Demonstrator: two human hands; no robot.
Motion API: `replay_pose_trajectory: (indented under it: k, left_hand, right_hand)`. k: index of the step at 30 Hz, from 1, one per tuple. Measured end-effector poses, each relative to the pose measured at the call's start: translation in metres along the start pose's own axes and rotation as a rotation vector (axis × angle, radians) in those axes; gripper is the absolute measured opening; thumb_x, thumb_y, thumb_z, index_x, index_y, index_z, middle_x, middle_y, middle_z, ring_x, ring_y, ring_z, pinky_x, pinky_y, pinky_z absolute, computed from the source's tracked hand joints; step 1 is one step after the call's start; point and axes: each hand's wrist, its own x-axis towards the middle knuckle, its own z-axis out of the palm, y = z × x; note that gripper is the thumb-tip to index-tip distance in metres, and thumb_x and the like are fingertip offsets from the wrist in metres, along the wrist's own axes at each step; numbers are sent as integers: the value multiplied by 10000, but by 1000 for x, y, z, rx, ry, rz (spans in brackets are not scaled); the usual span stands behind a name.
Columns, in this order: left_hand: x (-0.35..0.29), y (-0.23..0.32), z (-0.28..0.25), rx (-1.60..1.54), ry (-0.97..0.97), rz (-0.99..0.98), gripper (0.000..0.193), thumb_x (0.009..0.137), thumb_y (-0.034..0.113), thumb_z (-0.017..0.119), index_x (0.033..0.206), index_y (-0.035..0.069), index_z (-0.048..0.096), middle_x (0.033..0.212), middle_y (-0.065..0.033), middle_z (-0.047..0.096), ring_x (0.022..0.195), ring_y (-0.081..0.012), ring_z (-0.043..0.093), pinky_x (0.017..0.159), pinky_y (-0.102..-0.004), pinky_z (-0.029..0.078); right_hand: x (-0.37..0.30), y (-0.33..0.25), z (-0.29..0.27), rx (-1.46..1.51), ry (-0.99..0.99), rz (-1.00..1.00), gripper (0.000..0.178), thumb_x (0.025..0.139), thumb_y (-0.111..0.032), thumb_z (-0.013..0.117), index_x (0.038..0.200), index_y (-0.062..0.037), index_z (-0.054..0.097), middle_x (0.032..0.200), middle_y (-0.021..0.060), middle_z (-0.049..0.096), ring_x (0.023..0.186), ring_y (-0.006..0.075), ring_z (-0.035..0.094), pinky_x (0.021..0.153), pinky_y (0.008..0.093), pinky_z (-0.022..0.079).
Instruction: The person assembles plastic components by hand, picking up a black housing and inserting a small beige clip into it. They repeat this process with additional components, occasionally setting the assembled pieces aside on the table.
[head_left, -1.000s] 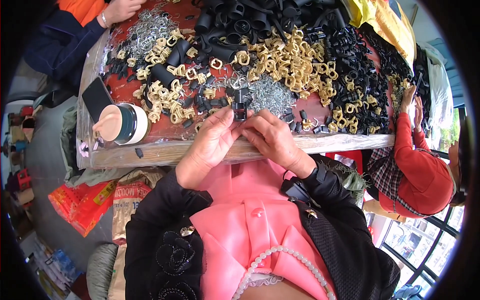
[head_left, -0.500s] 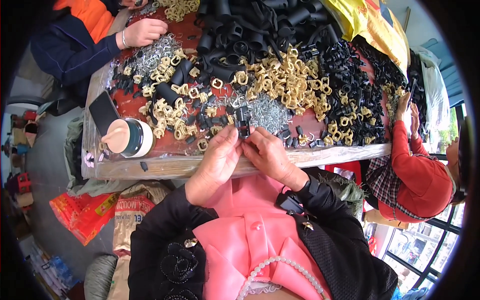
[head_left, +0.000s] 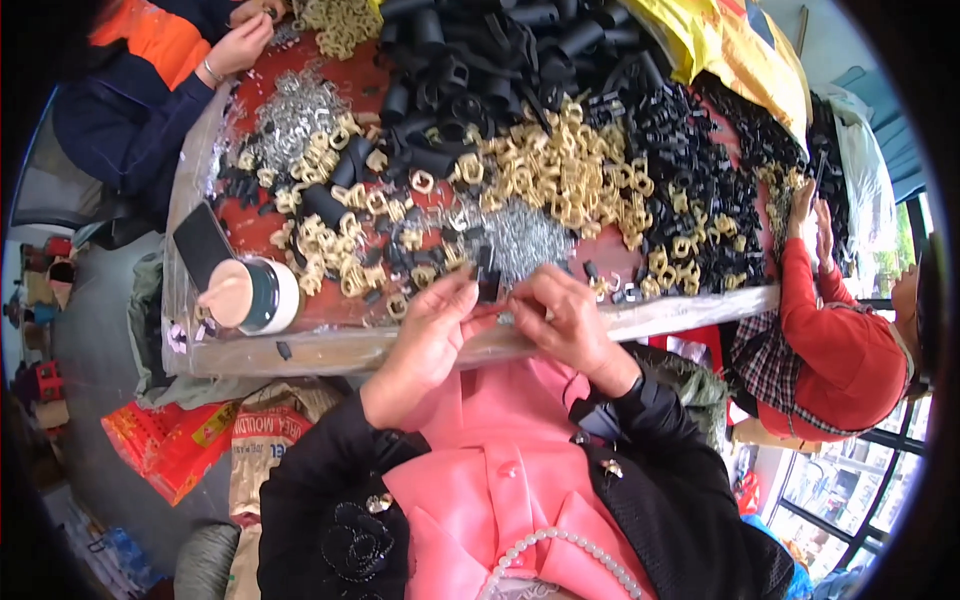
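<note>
While our left hand (head_left: 430, 330) is pinching the black part (head_left: 488, 284) between fingers over the bench (head_left: 690, 312), the part's long axis is pointing away from us. Our right hand (head_left: 563, 318) is hovering just rightward, fingers curled, any contents escaping our view.

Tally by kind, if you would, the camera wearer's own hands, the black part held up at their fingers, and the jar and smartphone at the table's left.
Bare hands, left hand plus right hand: 2
Black plastic part: 1
Lidded jar: 1
Black smartphone: 1
Total: 5
</note>
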Motion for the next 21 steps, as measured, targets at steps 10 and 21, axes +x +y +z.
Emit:
replay_pose_trajectory:
  k: [10,21]
  left_hand:
    - [7,2,3,196,-22,-82,258,842,119,479,1057,-24,471,945,-83,549,861,-171,550,760,-319,472]
    - [5,4,3,338,-40,-142,294,838,109,487,1083,-51,464,965,-89,542,853,-159,545,769,-290,470]
  right_hand:
    - [3,8,3,-187,-18,-209,111,655,-17,602,751,-15,547,663,89,487,543,247,504,485,319,415]
    - [6,3,-4,-256,-213,-98,82,638,-43,591,702,-32,541,667,90,491,579,274,530,500,329,422]
